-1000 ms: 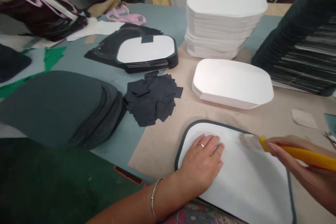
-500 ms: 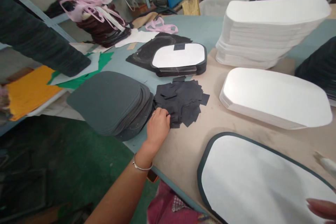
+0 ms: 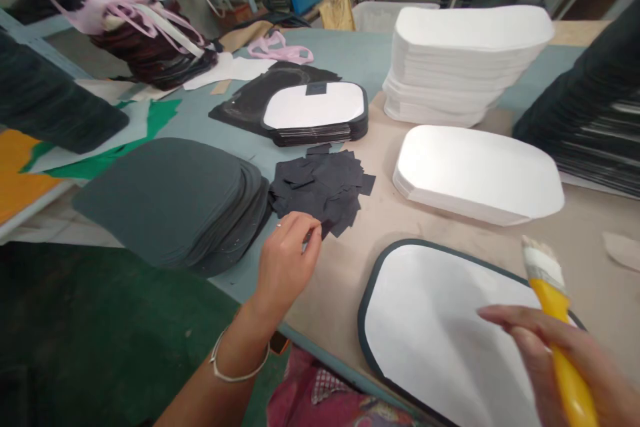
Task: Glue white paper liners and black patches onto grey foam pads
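My left hand [image 3: 287,267] rests at the lower edge of a loose pile of small black fabric scraps [image 3: 320,190], its curled fingertips against them. Whether it pinches a scrap is hidden. My right hand [image 3: 550,360] grips a paintbrush with a yellow handle [image 3: 547,300] and pale, glue-stained bristles, which point up and touch nothing. That hand hovers over a white panel with a dark border [image 3: 440,333], lying flat on a beige board [image 3: 330,280].
Two stacks of white padded panels [image 3: 460,60] stand behind the bordered panel. To the left lies a grey-green stack of rounded pieces [image 3: 170,203]. A black stack topped with a white panel [image 3: 315,110] sits beyond the scraps, and a tall dark stack [image 3: 585,113] stands at right.
My left hand went from pressing flat on the white panel to the black scraps. My right hand lifted the brush off the panel. The view swung left and back.
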### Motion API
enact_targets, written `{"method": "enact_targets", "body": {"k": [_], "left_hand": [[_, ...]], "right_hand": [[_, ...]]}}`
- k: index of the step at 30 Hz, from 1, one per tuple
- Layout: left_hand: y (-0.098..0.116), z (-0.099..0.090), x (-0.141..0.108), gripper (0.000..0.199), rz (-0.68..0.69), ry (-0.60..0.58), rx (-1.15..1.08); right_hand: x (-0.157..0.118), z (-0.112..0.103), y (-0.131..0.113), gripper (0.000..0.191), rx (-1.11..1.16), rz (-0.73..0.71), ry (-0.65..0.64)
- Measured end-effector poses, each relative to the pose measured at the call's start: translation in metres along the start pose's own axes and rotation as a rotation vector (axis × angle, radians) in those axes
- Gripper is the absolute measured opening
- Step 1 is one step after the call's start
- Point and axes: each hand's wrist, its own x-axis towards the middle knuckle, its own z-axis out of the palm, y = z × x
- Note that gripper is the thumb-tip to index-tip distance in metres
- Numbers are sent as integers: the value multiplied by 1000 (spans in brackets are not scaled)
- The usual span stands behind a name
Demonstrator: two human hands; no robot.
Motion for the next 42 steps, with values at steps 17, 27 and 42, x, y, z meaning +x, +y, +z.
{"method": "enact_targets", "body": {"k": [17, 27, 42], "left_hand": [[155, 52, -26, 30, -449, -938, -1020], [161, 91, 12, 27, -183, -720, -511], [175, 99, 23, 23, 100, -730, 175]], "right_hand": [[-12, -2, -40, 15, 138, 208, 253], [16, 8, 17, 9, -28, 337, 68], [29, 23, 39, 9, -454, 269, -90]]}}
